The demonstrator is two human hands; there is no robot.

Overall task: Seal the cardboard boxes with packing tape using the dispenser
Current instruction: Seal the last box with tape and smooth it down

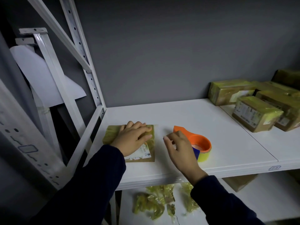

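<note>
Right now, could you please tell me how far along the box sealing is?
Done: several yellow-taped cardboard boxes sit at the right. In hand: left hand presses the partly taped small cardboard box; right hand is at the orange tape dispenser. Left: probably finishing this box.

A white shelf (194,120) met a grey wall (162,46); a white sheet (30,67) showed left of the perforated upright (94,86).

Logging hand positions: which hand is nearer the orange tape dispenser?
Right. The right hand is at the tape dispenser; the left hand rests on the box, farther left.
</note>
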